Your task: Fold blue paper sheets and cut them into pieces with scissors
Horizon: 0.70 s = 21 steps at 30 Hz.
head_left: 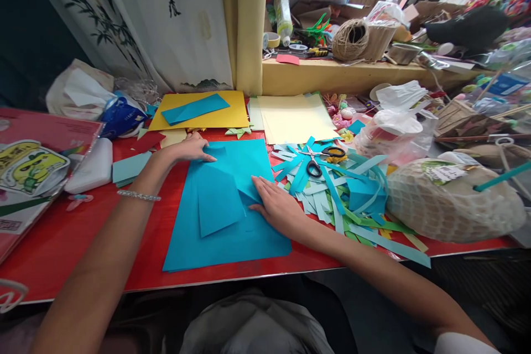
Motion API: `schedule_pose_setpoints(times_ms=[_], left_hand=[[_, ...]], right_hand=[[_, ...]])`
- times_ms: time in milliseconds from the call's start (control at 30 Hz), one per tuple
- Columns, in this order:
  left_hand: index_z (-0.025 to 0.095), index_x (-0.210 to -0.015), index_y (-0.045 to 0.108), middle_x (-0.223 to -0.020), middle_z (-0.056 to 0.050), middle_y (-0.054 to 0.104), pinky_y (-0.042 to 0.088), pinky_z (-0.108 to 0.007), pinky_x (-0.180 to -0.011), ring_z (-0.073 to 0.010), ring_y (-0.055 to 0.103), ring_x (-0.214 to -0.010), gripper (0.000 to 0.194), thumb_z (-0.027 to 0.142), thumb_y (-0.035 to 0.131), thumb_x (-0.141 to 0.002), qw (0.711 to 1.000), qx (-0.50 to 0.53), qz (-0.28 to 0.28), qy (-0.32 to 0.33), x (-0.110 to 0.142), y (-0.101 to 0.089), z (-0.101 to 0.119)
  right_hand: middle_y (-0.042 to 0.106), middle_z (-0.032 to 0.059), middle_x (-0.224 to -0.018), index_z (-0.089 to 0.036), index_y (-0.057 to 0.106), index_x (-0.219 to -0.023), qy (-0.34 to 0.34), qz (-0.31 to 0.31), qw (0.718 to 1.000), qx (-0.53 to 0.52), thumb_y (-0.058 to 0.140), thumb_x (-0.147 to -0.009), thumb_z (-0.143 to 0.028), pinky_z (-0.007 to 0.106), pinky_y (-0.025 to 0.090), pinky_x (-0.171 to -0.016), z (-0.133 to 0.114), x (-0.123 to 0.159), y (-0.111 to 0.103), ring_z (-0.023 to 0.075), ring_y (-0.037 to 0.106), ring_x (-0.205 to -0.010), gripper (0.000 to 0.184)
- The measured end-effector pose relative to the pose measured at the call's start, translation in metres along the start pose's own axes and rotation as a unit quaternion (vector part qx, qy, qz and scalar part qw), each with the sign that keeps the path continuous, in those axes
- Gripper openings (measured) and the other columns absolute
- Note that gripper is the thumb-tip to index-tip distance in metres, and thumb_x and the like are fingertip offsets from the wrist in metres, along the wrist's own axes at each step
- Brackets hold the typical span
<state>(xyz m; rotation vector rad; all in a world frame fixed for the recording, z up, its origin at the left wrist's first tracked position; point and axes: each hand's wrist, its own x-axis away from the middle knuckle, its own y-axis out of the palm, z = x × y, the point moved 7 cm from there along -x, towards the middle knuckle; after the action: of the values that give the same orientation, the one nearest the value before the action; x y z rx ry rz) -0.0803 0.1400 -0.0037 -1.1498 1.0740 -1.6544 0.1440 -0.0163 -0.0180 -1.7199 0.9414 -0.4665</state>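
Observation:
Large sheets of blue paper (269, 238) lie on the red table, with smaller cut blue pieces on top, among them a loose four-sided blue piece (219, 204). My left hand (188, 148) rests at the upper left edge of the blue paper, its thumb apart from the fingers and touching a small piece there. My right hand (277, 207) lies flat on the right side of the sheets, fingers stretched over the edge of a blue piece. Scissors (314, 168) with black handles lie open on a heap of cut paper strips (319, 199), just beyond my right hand.
Yellow paper (174, 105) with a blue strip and a cream sheet stack (290, 116) lie at the back. A net-wrapped coconut (448, 199) with a straw and a tissue pack (398, 116) stand right. Teal paper pieces (130, 168) and a white box (92, 168) are left.

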Motion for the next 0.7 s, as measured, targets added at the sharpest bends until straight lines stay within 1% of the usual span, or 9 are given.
schedule_pose_setpoints(times_ms=[100,167,233,300,433,467,533,633,700], left_hand=[[0.014,-0.118,0.059,-0.125,-0.02,0.054,0.043,-0.038,-0.086,-0.0365,0.051,-0.113,0.078,0.067,0.059,-0.061,1.0,0.017,-0.018,0.011,0.003,0.001,0.003],[0.015,-0.122,0.056,-0.125,-0.017,0.057,0.045,-0.034,-0.082,-0.0337,0.054,-0.11,0.075,0.064,0.057,-0.065,0.999,0.037,-0.024,0.021,0.008,0.001,0.008],[0.017,-0.12,0.058,-0.124,-0.013,0.059,0.046,-0.031,-0.082,-0.0309,0.056,-0.109,0.068,0.061,0.056,-0.068,0.997,0.058,-0.028,0.037,0.012,0.0,0.014],[0.018,-0.116,0.061,-0.123,-0.01,0.062,0.046,-0.029,-0.083,-0.0287,0.057,-0.109,0.061,0.058,0.056,-0.069,0.995,0.078,-0.032,0.054,0.016,0.0,0.018],[0.016,-0.117,0.063,-0.126,-0.009,0.061,0.044,-0.029,-0.09,-0.028,0.055,-0.113,0.06,0.055,0.057,-0.071,0.992,0.11,-0.02,0.053,0.018,0.0,0.014],[0.017,-0.119,0.062,-0.129,-0.009,0.059,0.044,-0.029,-0.091,-0.0281,0.055,-0.115,0.061,0.054,0.057,-0.071,0.992,0.119,-0.013,0.047,0.018,0.0,0.012],[0.019,-0.121,0.062,-0.131,-0.008,0.058,0.044,-0.029,-0.091,-0.0279,0.055,-0.116,0.061,0.054,0.057,-0.072,0.99,0.137,-0.004,0.039,0.019,0.0,0.008],[0.02,-0.117,0.065,-0.124,-0.007,0.063,0.048,-0.033,-0.087,-0.0288,0.059,-0.108,0.057,0.055,0.057,-0.073,0.986,0.162,0.006,0.028,0.021,0.002,0.006],[0.02,-0.117,0.066,-0.124,-0.007,0.063,0.049,-0.035,-0.086,-0.0295,0.06,-0.107,0.056,0.055,0.057,-0.073,0.984,0.176,0.015,0.017,0.022,0.004,0.004]], right_hand=[[0.052,0.0149,-0.134,-0.012,0.036,-0.142,0.044,0.037,0.998,-0.02,0.032,-0.098,-0.034,0.047,0.051,-0.091,0.009,0.0,-0.012,0.0302,0.053,-0.12,0.049],[0.06,0.0128,-0.126,-0.015,0.039,-0.14,0.066,0.073,0.994,-0.036,0.028,-0.099,-0.031,0.044,0.056,-0.079,0.013,0.0,-0.027,0.0298,0.061,-0.108,0.046],[0.062,0.0112,-0.123,-0.016,0.043,-0.138,0.066,0.134,0.988,-0.047,0.026,-0.099,-0.03,0.041,0.057,-0.076,0.013,0.002,-0.05,0.0277,0.064,-0.103,0.044],[0.063,0.0096,-0.123,-0.017,0.047,-0.134,0.052,0.198,0.978,-0.052,0.027,-0.099,-0.029,0.038,0.055,-0.079,0.011,0.007,-0.077,0.0247,0.064,-0.102,0.042],[0.067,0.0058,-0.113,-0.02,0.048,-0.134,0.04,0.242,0.967,-0.062,0.032,-0.099,-0.029,0.034,0.055,-0.077,0.005,0.014,-0.119,0.0206,0.066,-0.097,0.039],[0.067,0.005,-0.113,-0.021,0.047,-0.134,0.037,0.225,0.971,-0.073,0.033,-0.099,-0.03,0.034,0.056,-0.077,0.003,0.013,-0.123,0.0202,0.066,-0.096,0.039],[0.066,0.0043,-0.116,-0.021,0.046,-0.135,0.009,0.143,0.986,-0.09,0.035,-0.098,-0.03,0.034,0.056,-0.078,-0.004,0.006,-0.119,0.0207,0.065,-0.099,0.039],[0.055,0.0066,-0.133,-0.021,0.041,-0.139,-0.073,-0.006,0.994,-0.078,0.035,-0.099,-0.03,0.04,0.052,-0.091,-0.02,-0.008,-0.09,0.0237,0.054,-0.119,0.042],[0.042,0.0074,-0.144,-0.02,0.036,-0.142,-0.139,-0.064,0.987,-0.057,0.033,-0.099,-0.028,0.042,0.043,-0.103,-0.028,-0.015,-0.067,0.0226,0.04,-0.132,0.043]])
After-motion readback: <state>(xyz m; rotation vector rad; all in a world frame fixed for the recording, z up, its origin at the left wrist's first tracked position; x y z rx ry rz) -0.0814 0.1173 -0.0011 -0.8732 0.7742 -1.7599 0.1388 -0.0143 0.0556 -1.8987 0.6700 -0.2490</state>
